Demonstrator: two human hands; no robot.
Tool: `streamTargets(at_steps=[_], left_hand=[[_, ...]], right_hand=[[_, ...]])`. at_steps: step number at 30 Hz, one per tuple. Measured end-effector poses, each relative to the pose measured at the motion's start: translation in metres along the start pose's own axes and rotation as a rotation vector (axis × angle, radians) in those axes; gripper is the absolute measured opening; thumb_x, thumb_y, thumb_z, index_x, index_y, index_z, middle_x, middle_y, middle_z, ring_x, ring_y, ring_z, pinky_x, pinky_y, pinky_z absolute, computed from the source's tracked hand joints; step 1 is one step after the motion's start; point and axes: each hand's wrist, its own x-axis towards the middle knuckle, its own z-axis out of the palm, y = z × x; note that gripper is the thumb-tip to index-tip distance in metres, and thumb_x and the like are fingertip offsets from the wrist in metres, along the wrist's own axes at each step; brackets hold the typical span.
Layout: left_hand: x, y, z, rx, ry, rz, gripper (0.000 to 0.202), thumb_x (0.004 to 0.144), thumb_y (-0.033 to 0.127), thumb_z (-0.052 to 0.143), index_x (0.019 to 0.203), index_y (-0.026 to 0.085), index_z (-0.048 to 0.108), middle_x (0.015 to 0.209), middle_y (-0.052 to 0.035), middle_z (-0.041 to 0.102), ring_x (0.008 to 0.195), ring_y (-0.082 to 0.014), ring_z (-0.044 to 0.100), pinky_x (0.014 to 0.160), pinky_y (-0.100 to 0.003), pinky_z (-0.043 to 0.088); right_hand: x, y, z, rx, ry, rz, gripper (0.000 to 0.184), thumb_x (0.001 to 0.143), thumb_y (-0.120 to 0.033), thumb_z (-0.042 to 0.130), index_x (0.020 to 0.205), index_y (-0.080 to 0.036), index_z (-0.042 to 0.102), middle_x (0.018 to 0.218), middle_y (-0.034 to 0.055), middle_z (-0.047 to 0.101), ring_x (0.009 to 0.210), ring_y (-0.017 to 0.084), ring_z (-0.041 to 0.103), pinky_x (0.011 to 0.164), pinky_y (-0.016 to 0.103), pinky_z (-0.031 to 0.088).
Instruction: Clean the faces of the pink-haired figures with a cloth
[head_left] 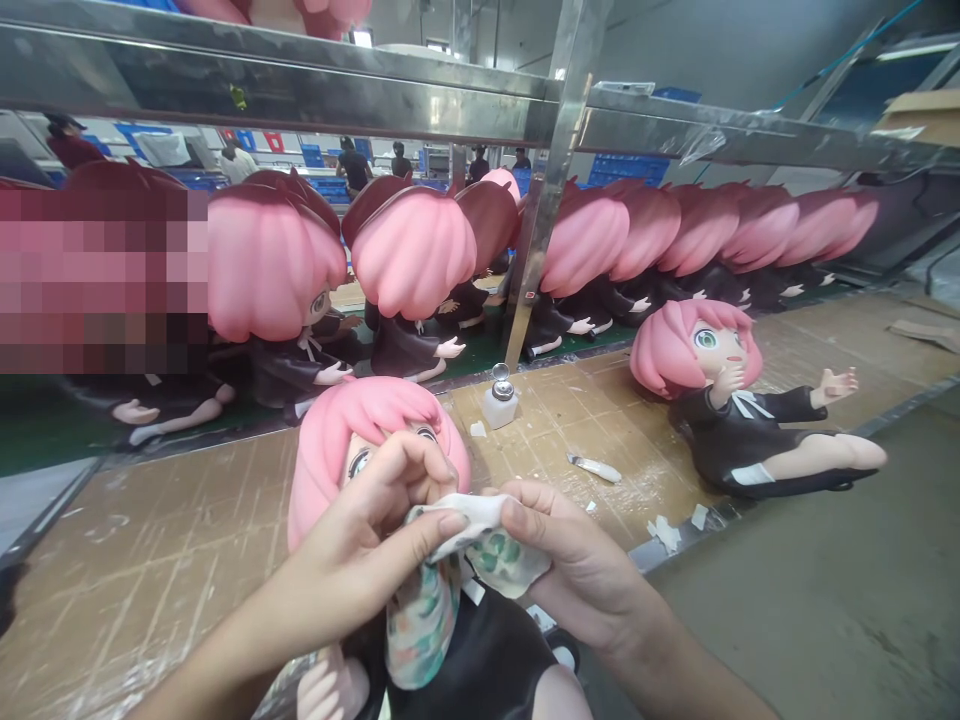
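Note:
A white cloth smeared with green and orange stains is stretched between my two hands. My left hand pinches it between thumb and fingers, and my right hand grips its other side. Directly beneath and behind them is a large figurine with pink hair and a black dress; my hands and the cloth cover part of its face and chest. Just beyond my hands stands a small white pump bottle with its metal lid flipped up. A white-handled cutter knife lies to the right of it.
Another pink-haired figurine sits at the right on the brown-covered workbench. Several more line the green surface behind. A metal post and rail cross the view. Paper scraps lie near the bench edge; people work far off.

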Motion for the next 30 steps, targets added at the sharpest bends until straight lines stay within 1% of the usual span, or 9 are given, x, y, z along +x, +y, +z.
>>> streamTargets(at_steps=[8,12,16,20,22,24,27,29,30], left_hand=[[0.005,-0.002,-0.001,0.049,0.084,-0.001,0.022,0.094,0.036,0.066,0.097,0.025,0.047,0.09,0.0036,0.048,0.074,-0.0082,0.052,0.06,-0.017,0.044],[0.016,-0.003,0.003,0.395,0.165,0.228,0.016,0.098,0.031,0.059,0.097,0.027,0.043,0.09,0.0037,0.051,0.082,-0.0102,0.057,0.071,-0.02,0.051],[0.025,0.0,0.012,0.705,0.19,0.478,0.014,0.099,0.015,0.05,0.092,0.026,0.043,0.08,0.0032,0.057,0.069,-0.0124,0.055,0.066,-0.027,0.042],[0.033,0.008,0.021,0.754,0.03,0.6,0.021,0.097,0.008,0.039,0.085,0.023,0.047,0.074,0.0008,0.058,0.064,-0.0147,0.052,0.062,-0.029,0.041],[0.036,0.016,0.026,0.751,-0.035,0.682,0.02,0.096,0.007,0.038,0.09,0.023,0.048,0.08,0.0002,0.061,0.068,-0.0141,0.056,0.064,-0.026,0.044],[0.038,0.023,0.029,0.797,-0.075,0.742,0.018,0.096,0.006,0.04,0.092,0.023,0.048,0.08,-0.0002,0.064,0.067,-0.0137,0.057,0.063,-0.025,0.045],[0.026,0.025,0.026,0.954,-0.125,0.733,0.014,0.094,0.011,0.048,0.099,0.022,0.053,0.092,-0.0041,0.071,0.076,-0.0183,0.064,0.068,-0.031,0.048],[0.008,0.015,0.017,0.89,-0.069,0.653,0.026,0.091,0.017,0.059,0.114,0.029,0.058,0.113,-0.0036,0.072,0.095,-0.0225,0.068,0.079,-0.034,0.051],[-0.001,0.008,0.01,0.739,0.098,0.589,0.035,0.089,0.018,0.063,0.119,0.035,0.058,0.119,-0.001,0.071,0.102,-0.0223,0.068,0.077,-0.032,0.052]], right_hand=[[-0.005,0.007,0.007,0.111,-0.026,-0.04,0.038,0.076,-0.047,0.083,0.095,-0.016,0.073,0.087,0.0033,0.068,0.081,0.012,0.059,0.086,0.028,0.045],[-0.002,0.007,0.025,0.17,-0.031,-0.125,0.046,0.076,-0.055,0.08,0.103,-0.02,0.07,0.102,0.0071,0.069,0.095,0.02,0.063,0.094,0.037,0.048],[0.009,0.006,0.045,0.158,0.128,-0.301,0.049,0.071,-0.059,0.082,0.105,-0.026,0.069,0.107,0.0073,0.069,0.108,0.027,0.063,0.095,0.045,0.052],[0.02,0.002,0.057,0.095,0.344,-0.562,0.051,0.062,-0.059,0.088,0.098,-0.026,0.072,0.107,0.0065,0.07,0.12,0.029,0.06,0.104,0.045,0.05],[0.023,-0.001,0.058,-0.006,0.423,-0.701,0.048,0.068,-0.062,0.082,0.097,-0.025,0.074,0.104,0.0066,0.071,0.114,0.028,0.064,0.1,0.044,0.052],[0.025,-0.006,0.055,-0.207,0.516,-0.861,0.041,0.079,-0.064,0.073,0.089,-0.024,0.074,0.091,0.0057,0.071,0.093,0.023,0.069,0.086,0.039,0.056],[0.027,-0.026,0.039,-0.472,0.616,-1.044,0.041,0.093,-0.058,0.057,0.076,-0.023,0.068,0.07,0.0013,0.062,0.065,0.015,0.06,0.064,0.031,0.051],[0.031,-0.045,0.016,-0.577,0.658,-1.101,0.04,0.098,-0.055,0.049,0.08,-0.023,0.065,0.067,-0.0012,0.054,0.06,0.012,0.052,0.061,0.029,0.047],[0.034,-0.056,0.0,-0.654,0.685,-1.121,0.037,0.1,-0.053,0.047,0.088,-0.023,0.065,0.07,-0.0019,0.053,0.06,0.011,0.049,0.062,0.029,0.047]])
